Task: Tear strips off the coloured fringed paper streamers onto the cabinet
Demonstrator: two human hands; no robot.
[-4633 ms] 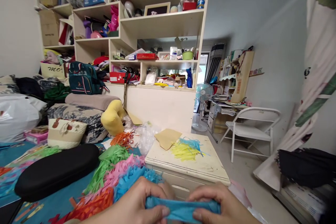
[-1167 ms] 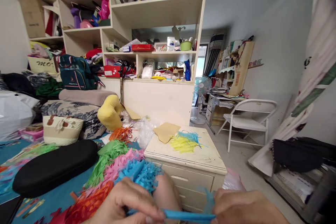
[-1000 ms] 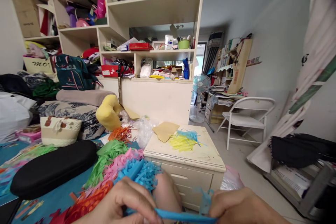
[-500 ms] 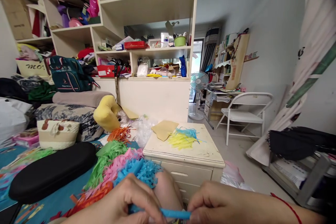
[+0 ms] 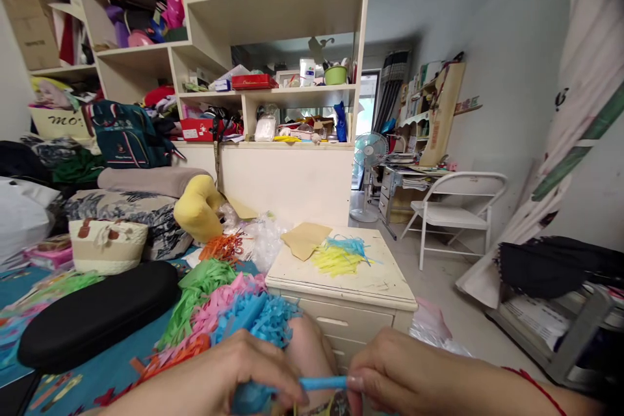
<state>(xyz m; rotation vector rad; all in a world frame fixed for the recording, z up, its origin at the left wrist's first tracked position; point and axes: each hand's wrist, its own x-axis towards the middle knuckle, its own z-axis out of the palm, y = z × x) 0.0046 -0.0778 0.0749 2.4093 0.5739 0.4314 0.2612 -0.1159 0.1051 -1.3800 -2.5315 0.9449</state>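
Closer to the left hand (image 5: 248, 367) than a second ago, the right hand (image 5: 390, 364) has moved in along a thin, papery-looking blue strip (image 5: 324, 382). That strip runs between the two hands, low down, over the bare knee (image 5: 309, 348). The left hand curls around one part, with more blue bunched under its fingers. The right hand pinches the other end, thumb and fingers together. Just past the left hand lies a fluffy heap of cut blue strips (image 5: 266, 315), touching some cut pink strips (image 5: 219, 305). A cream cabinet with drawers (image 5: 385, 283) stands ahead.
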